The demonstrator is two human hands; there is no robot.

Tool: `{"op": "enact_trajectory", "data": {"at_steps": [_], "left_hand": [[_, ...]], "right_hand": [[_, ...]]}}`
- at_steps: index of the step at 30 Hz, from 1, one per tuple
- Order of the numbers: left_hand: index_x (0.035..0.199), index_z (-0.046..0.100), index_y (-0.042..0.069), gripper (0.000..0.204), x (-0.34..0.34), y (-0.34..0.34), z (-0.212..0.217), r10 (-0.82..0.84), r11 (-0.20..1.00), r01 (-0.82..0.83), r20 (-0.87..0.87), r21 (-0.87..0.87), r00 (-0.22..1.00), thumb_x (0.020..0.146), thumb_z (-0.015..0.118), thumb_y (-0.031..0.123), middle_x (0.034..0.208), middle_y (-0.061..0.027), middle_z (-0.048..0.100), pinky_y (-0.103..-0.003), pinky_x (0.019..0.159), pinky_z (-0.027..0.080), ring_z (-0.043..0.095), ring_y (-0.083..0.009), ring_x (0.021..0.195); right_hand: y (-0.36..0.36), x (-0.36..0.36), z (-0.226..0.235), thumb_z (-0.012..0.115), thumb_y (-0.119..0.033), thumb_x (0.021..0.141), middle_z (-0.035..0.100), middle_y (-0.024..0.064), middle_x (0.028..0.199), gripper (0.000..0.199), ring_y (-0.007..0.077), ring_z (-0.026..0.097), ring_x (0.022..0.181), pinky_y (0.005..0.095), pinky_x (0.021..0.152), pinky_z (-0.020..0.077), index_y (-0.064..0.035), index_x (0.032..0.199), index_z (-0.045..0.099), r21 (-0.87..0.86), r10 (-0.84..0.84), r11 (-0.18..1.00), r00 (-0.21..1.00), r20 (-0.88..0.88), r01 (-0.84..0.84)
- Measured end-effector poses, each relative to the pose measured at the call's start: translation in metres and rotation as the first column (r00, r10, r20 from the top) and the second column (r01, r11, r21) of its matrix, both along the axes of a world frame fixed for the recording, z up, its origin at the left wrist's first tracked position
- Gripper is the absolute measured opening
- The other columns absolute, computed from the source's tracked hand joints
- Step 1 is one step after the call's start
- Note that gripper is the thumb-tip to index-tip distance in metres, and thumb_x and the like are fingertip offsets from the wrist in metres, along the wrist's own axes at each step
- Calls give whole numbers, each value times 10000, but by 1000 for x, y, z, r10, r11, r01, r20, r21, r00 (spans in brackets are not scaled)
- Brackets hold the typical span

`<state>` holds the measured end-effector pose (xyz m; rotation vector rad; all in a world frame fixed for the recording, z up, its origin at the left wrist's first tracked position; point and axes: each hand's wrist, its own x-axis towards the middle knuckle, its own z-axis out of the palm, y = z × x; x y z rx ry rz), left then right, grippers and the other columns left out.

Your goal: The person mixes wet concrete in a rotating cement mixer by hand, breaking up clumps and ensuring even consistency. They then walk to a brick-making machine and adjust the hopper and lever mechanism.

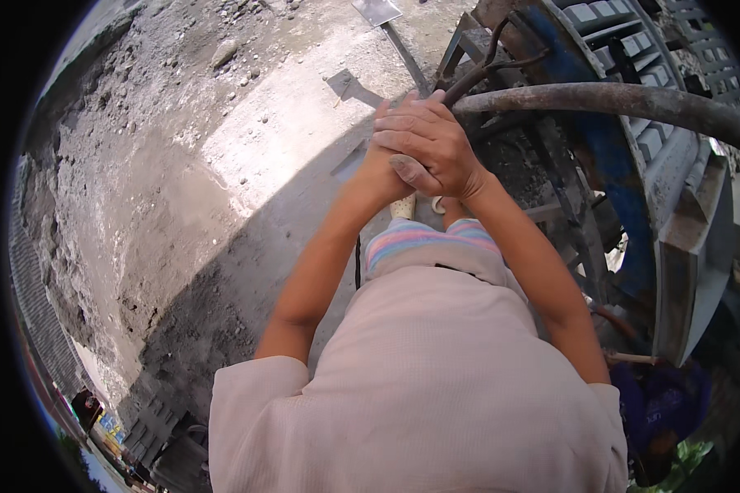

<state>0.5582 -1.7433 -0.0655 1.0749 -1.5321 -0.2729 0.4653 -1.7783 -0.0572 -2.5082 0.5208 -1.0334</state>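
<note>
My right hand (pixel 436 146) lies folded over my left hand (pixel 378 174), both arms stretched out in front of me. Its fingers bend across the back of the left hand, and its thumb rests by the left wrist. Most of the left fingers are hidden, and I cannot make out what lies under them. Beside the right knuckles ends a rusty curved metal pipe (pixel 600 99); whether the hands touch it, I cannot tell. A dark shaft (pixel 404 56) runs away beyond the fingers to a flat, pale, square plate (pixel 376 10), like a shovel's.
At right stands a blue, rusty metal frame (pixel 604 152) carrying grey block-shaped pieces (pixel 604 15) in rows. Rubble and grey soil (pixel 107 214) slope up at left. Pale dusty ground (pixel 271 123) lies ahead. A purple cloth item (pixel 666 403) is at the lower right.
</note>
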Motion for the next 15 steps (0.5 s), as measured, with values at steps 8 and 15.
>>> {"op": "enact_trajectory", "data": {"at_steps": [8,15], "left_hand": [[1023,543,29,265,6,3,34,-160,987,162,-117,8,980,822,513,200,1045,-122,552,-366,929,308,495,-239,1017],[1080,521,38,336,26,-24,-68,-76,952,-20,302,305,950,803,481,225,1107,-144,526,-387,935,294,464,-290,1064]], "right_hand": [[-9,-31,-41,396,-315,867,595,86,855,332,243,554,862,332,777,408,-43,887,585,971,-418,-45,878,-232,235],[5,-41,4,335,-303,893,543,120,1045,367,232,471,1066,374,901,376,-40,1081,508,654,-646,-281,642,412,-702]]}}
